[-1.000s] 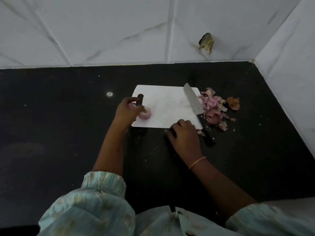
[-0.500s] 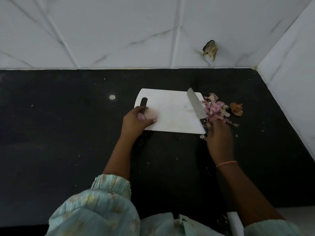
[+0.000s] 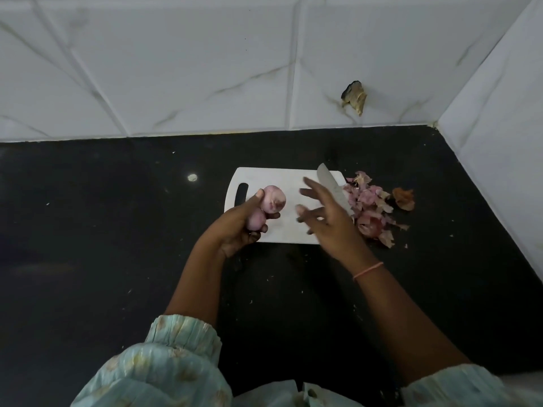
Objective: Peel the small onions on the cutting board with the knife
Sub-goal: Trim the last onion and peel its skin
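Observation:
A white cutting board (image 3: 282,177) lies on the black counter. My left hand (image 3: 238,227) holds two small pinkish onions over the board's left part: a larger one (image 3: 274,198) at the fingertips and a smaller one (image 3: 256,220) in the palm. My right hand (image 3: 326,218) hovers over the board's right side, fingers spread and holding nothing. The knife (image 3: 333,188) lies along the board's right edge, blade pointing away; my right hand hides its handle.
A heap of pink and brown onion skins (image 3: 373,207) sits on the counter just right of the board. White tiled walls (image 3: 264,69) rise behind and to the right. A brown scrap (image 3: 354,98) sticks to the back wall.
My right hand moved from the skins beside the knife handle back over the board, fingers spread. My left hand lifted and now shows two onions.

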{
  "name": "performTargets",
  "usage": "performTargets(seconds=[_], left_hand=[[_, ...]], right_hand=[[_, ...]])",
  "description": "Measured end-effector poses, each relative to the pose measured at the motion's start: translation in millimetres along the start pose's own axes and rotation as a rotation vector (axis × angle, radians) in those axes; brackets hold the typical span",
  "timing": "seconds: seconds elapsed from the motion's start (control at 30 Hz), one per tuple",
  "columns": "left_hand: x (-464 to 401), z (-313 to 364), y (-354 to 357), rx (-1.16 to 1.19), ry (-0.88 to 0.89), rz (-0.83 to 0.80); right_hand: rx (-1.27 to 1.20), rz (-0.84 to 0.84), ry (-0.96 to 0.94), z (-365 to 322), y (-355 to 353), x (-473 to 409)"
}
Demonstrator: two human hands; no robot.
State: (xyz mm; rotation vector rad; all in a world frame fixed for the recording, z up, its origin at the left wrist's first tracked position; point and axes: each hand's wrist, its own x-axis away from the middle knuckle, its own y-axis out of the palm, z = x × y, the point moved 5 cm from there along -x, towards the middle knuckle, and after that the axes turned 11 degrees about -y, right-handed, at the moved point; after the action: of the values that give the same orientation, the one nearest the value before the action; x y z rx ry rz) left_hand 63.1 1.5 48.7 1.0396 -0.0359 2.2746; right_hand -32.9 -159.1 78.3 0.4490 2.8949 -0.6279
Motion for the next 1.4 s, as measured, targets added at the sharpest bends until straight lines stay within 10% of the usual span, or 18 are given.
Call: performTargets(seconds=[0.9,1.07,1.4], left_hand=[[-14,53,-23,-0.144,0.125,0.264],[-23,58,-9,-0.142,0.135,0.280],[-83,29,-5,-0.701,0.552,0.607]], right_hand=[[-0.415,-0.065,0.115,-12,50,-83],[-0.403,0.175,0.076,-13,29,-77],[-0.281,0.289,-0.019,-31,-11,-52]])
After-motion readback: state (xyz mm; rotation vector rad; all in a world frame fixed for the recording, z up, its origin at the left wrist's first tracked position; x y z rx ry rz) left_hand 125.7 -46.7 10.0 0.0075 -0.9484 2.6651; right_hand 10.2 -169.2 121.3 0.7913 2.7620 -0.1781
